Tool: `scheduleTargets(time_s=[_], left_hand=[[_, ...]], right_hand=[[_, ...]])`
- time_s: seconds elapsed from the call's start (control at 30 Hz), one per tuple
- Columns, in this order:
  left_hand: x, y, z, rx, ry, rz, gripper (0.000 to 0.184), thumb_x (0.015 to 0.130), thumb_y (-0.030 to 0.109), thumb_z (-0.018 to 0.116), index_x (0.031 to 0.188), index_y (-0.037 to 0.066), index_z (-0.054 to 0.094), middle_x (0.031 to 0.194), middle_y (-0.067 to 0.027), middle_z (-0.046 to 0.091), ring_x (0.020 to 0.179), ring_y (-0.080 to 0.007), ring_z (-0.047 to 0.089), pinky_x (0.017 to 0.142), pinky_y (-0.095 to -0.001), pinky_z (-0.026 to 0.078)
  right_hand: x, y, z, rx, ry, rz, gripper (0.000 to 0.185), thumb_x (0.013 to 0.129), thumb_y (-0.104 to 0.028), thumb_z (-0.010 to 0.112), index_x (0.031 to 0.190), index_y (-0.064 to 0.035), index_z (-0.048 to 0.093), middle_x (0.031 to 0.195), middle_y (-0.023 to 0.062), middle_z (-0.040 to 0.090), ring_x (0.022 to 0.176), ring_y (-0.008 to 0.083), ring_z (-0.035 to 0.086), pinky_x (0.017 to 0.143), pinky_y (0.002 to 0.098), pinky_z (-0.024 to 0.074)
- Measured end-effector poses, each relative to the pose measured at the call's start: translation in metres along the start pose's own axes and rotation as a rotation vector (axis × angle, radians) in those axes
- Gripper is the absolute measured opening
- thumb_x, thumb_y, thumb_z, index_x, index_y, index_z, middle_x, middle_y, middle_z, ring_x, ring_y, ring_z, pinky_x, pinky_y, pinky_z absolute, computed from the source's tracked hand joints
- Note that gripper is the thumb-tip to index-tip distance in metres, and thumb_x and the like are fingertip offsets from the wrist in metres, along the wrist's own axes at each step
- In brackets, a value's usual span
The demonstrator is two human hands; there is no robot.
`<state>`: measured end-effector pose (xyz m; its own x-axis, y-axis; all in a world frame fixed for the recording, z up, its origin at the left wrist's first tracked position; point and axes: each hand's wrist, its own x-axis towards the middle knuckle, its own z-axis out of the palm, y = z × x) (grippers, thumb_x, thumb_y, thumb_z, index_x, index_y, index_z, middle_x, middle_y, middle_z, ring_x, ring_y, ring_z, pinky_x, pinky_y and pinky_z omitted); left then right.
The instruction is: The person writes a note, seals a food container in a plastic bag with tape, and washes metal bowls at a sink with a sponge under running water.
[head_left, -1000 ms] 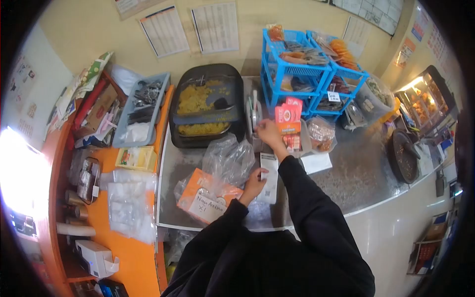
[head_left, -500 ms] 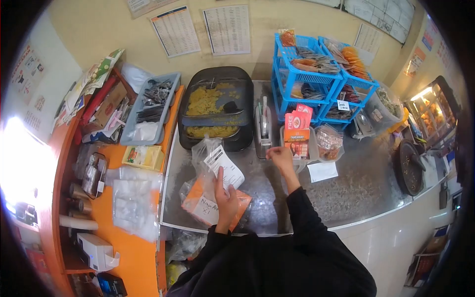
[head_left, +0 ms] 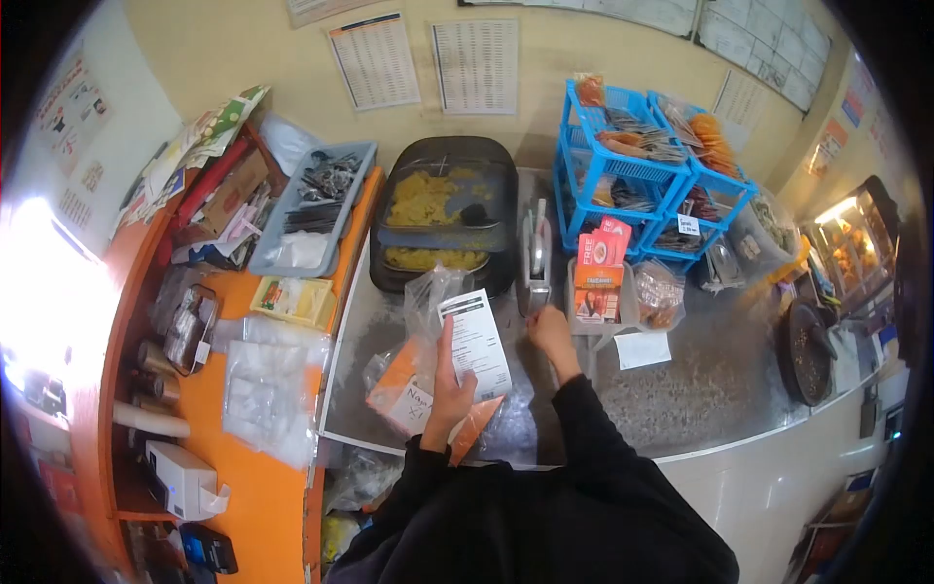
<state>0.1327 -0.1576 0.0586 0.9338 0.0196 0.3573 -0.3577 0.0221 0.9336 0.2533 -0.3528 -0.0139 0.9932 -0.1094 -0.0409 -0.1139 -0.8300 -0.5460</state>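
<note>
Gripping printed receipt [head_left: 484, 346], left hand [head_left: 450, 394] has thumb and fingers clamped on it, above orange package [head_left: 396, 372] near front left corner of counter [head_left: 720, 389]. Right hand [head_left: 553, 336] at front end of narrow grey holder [head_left: 536, 243]; can't tell from here whether fingers clamp anything. Upright leaflets [head_left: 597, 292] just right. Farther out, toward counter's back edge: black tray [head_left: 507, 195], blue racks [head_left: 625, 167].

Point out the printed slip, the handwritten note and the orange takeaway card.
Printed slip [head_left: 480, 342]: head view, middle of its printed face.
Handwritten note [head_left: 409, 406]: head view, on its visible lettering.
Orange takeaway card [head_left: 596, 294]: head view, middle of its front.
</note>
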Motion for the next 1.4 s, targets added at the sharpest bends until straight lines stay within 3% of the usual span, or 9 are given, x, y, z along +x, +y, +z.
scheduleTargets(time_s=[0.13,0.3,0.63,0.77,0.83,1.03,1.13,1.23,1.4], left_hand=[[0.002,0.014,0.001,0.076,-0.038,0.013,0.089,0.070,-0.008,0.040,0.152,0.002,0.007,0.150,-0.0153,0.024,0.138,-0.0249,0.027,0.113,-0.0348,0.021],[0.004,0.035,0.019,0.080,-0.119,0.021,0.088,0.069,-0.010,0.041,0.151,0.000,0.010,0.150,-0.0183,0.023,0.139,-0.0285,0.026,0.113,-0.0364,0.020],[-0.005,0.076,0.034,0.134,-0.159,0.062,0.079,0.078,0.001,0.057,0.147,-0.003,0.019,0.148,-0.0235,0.029,0.135,-0.0339,0.033,0.112,-0.0397,0.024],[0.007,0.029,-0.034,0.432,0.365,0.191,0.069,0.090,0.022,0.057,0.146,0.000,0.024,0.144,-0.0211,0.035,0.125,-0.0295,0.044,0.103,-0.0392,0.036],[0.017,-0.030,-0.077,0.486,0.545,-0.110,0.060,0.099,0.036,0.044,0.146,0.003,0.025,0.138,-0.0197,0.042,0.114,-0.0288,0.053,0.095,-0.0395,0.044],[0.028,-0.019,-0.084,-0.504,0.098,-0.662,0.068,0.100,0.054,0.031,0.146,0.005,0.027,0.121,-0.0164,0.057,0.096,-0.0231,0.062,0.082,-0.0329,0.050],[0.014,0.025,-0.107,-0.879,-0.239,-0.880,0.077,0.096,0.064,0.021,0.141,0.005,0.040,0.124,-0.0145,0.054,0.106,-0.0255,0.060,0.100,-0.0372,0.041],[-0.008,0.003,-0.134,-0.372,-0.626,-0.796,0.064,0.098,0.057,0.033,0.129,0.005,0.056,0.095,-0.0099,0.066,0.091,-0.0192,0.063,0.088,-0.0337,0.045],[-0.034,0.026,-0.108,0.234,-0.440,-0.514,0.026,0.089,0.023,0.063,0.108,0.005,0.064,0.084,-0.0074,0.065,0.085,-0.0193,0.060,0.084,-0.0329,0.042]], right_hand=[[-0.052,-0.066,-0.116,0.500,0.044,-0.395,0.019,0.086,-0.022,0.065,0.096,-0.0060,0.067,0.114,0.0225,0.061,0.113,0.0305,0.057,0.079,0.0376,0.0506],[-0.092,-0.097,-0.198,1.082,-0.607,-0.409,0.020,0.088,-0.023,0.065,0.101,-0.0087,0.069,0.140,0.0166,0.042,0.126,0.0220,0.046,0.094,0.0337,0.0418],[-0.070,-0.087,-0.158,1.048,-0.264,-0.315,0.020,0.080,0.002,0.069,0.100,-0.0027,0.067,0.123,0.0098,0.059,0.106,0.0140,0.057,0.085,0.0261,0.0478],[-0.072,-0.056,-0.182,1.080,-0.263,-0.308,0.023,0.079,0.002,0.071,0.101,-0.0037,0.067,0.125,0.0099,0.058,0.109,0.0144,0.056,0.087,0.0273,0.0474],[-0.070,-0.031,-0.189,1.103,-0.327,-0.287,0.024,0.079,0.002,0.071,0.101,-0.0041,0.067,0.125,0.0102,0.057,0.111,0.0150,0.055,0.089,0.0279,0.0465],[-0.046,0.015,-0.181,1.106,-0.510,-0.332,0.027,0.075,-0.002,0.074,0.101,-0.0040,0.067,0.128,0.0113,0.055,0.116,0.0182,0.052,0.097,0.0307,0.0396],[-0.036,0.002,-0.161,1.011,-0.647,-0.397,0.024,0.080,-0.007,0.071,0.103,-0.0028,0.067,0.124,0.0133,0.059,0.114,0.0202,0.054,0.096,0.0306,0.0412],[-0.021,-0.025,-0.107,0.745,-0.717,-0.479,0.023,0.086,-0.012,0.068,0.108,-0.0034,0.066,0.118,0.0100,0.063,0.112,0.0164,0.056,0.095,0.0313,0.0431],[-0.021,-0.095,0.010,0.692,-0.816,-0.715,0.022,0.083,-0.009,0.068,0.105,-0.0075,0.064,0.110,0.0103,0.063,0.110,0.0256,0.054,0.094,0.0358,0.0421]])
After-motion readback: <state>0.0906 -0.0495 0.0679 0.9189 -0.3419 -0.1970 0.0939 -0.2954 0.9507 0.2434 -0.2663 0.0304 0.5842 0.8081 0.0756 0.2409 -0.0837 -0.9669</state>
